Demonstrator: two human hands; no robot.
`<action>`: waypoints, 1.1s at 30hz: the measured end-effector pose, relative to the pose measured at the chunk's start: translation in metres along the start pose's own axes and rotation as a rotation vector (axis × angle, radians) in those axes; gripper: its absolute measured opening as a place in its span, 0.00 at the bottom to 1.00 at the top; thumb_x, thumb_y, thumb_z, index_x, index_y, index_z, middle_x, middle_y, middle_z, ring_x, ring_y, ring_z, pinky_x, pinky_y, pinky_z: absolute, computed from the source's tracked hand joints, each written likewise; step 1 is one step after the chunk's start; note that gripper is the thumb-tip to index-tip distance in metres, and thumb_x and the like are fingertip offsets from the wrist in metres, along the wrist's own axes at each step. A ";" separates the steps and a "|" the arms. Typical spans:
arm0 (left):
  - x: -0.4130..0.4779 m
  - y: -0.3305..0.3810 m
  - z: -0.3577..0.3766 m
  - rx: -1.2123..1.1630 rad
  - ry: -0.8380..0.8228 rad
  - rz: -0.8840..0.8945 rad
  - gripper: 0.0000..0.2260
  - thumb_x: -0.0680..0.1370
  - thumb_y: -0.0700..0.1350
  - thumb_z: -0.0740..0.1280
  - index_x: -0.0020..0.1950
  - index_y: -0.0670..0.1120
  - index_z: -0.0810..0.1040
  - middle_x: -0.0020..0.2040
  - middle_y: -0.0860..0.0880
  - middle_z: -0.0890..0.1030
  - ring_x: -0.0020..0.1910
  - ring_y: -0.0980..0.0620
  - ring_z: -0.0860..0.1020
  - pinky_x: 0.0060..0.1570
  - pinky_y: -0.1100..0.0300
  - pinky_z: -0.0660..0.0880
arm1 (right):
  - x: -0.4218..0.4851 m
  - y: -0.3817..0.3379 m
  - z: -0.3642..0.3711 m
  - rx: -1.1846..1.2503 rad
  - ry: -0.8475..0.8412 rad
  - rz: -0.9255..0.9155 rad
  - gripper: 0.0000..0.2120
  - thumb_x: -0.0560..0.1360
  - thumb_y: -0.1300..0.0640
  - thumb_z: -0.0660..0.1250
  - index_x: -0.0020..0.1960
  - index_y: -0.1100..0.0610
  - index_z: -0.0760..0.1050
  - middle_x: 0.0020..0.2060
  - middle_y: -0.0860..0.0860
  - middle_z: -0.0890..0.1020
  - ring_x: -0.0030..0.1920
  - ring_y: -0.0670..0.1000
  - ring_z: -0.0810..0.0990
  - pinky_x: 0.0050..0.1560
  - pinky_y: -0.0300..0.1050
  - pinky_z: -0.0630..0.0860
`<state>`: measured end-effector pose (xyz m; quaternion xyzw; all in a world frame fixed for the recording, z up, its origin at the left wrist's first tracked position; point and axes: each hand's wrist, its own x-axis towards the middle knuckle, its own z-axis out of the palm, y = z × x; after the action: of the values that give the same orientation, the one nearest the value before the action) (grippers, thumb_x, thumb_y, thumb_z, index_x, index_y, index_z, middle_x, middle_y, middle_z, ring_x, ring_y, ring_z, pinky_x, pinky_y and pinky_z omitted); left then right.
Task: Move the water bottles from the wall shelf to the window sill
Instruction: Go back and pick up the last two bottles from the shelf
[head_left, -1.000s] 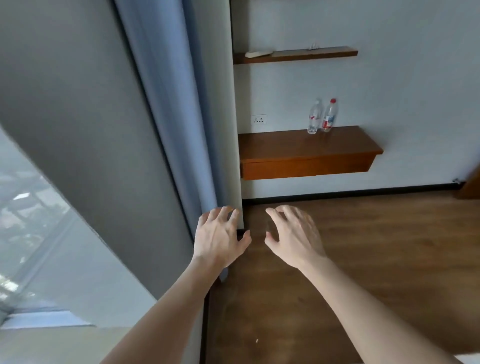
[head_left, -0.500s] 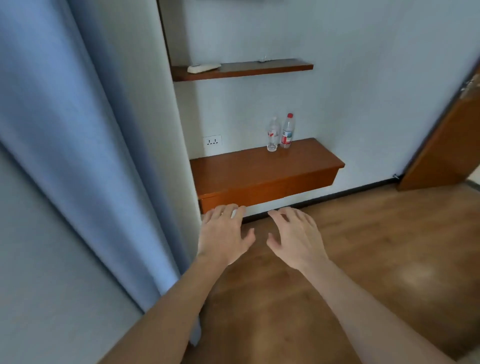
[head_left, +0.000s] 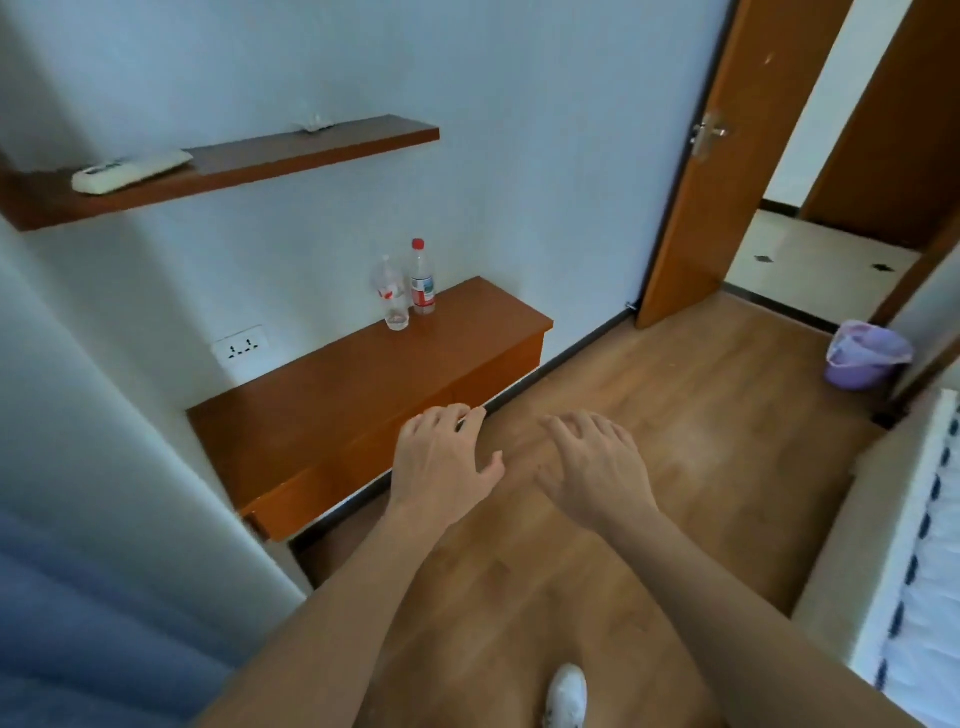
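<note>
Standing upright on the wall shelf (head_left: 337, 395), toward its far end and close to the wall, are a clear water bottle (head_left: 396, 299) with a red-and-white label and a red-capped water bottle (head_left: 423, 283) with a red label. They stand just beside each other, the red-capped one nearer the shelf's far end; whether they touch I cannot tell. Between them and the person lies the shelf's brown wooden top.

The left hand (head_left: 441, 457) hovers palm down at the wall shelf's front edge, fingers loosely spread and holding nothing; whether its fingertips touch the edge I cannot tell. The right hand (head_left: 592, 462) hangs just off the shelf's front, over the wooden floor (head_left: 675, 395), also palm down, fingers apart and loosely bent, holding nothing. Both hands are well apart from the bottles.

On the wall just above the wall shelf's near half sits a white socket (head_left: 240, 345). Higher above the wall shelf hangs a thinner upper shelf (head_left: 270, 158) carrying a white remote control (head_left: 130, 171) and a small white object (head_left: 315, 124) too blurred to name. Beyond the wall shelf's far end an open wooden door (head_left: 727, 171) with a metal handle (head_left: 709, 132) stands out from the wall, and past it a purple bucket (head_left: 865, 356) sits on the floor. Beside the wall shelf's near end hangs a blue curtain (head_left: 78, 623). Across the floor from the wall shelf lies a bed (head_left: 924, 571), and a white shoe (head_left: 566, 693) shows below the arms.
</note>
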<state>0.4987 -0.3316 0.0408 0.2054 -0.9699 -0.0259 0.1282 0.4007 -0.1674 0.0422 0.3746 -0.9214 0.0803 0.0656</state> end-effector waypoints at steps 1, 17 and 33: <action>0.015 0.002 0.005 -0.008 0.002 0.014 0.29 0.77 0.67 0.56 0.74 0.57 0.67 0.74 0.54 0.70 0.72 0.52 0.68 0.71 0.52 0.64 | 0.011 0.008 0.004 -0.016 0.008 0.010 0.26 0.77 0.36 0.62 0.72 0.42 0.64 0.71 0.48 0.72 0.72 0.53 0.69 0.73 0.54 0.64; 0.303 0.028 0.085 0.038 -0.002 -0.035 0.26 0.78 0.65 0.57 0.73 0.54 0.69 0.71 0.52 0.74 0.70 0.49 0.71 0.70 0.49 0.68 | 0.285 0.149 0.044 -0.006 0.051 -0.062 0.24 0.75 0.42 0.65 0.69 0.49 0.71 0.64 0.52 0.79 0.67 0.55 0.76 0.68 0.55 0.72; 0.406 -0.080 0.136 0.145 -0.044 -0.371 0.27 0.76 0.66 0.60 0.70 0.54 0.72 0.69 0.51 0.76 0.69 0.48 0.73 0.68 0.49 0.69 | 0.479 0.114 0.130 0.113 -0.031 -0.320 0.25 0.76 0.41 0.65 0.71 0.46 0.70 0.65 0.49 0.78 0.67 0.52 0.75 0.69 0.53 0.71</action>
<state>0.1364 -0.5699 -0.0025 0.3888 -0.9173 0.0164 0.0849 -0.0275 -0.4377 -0.0095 0.5209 -0.8448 0.1148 0.0424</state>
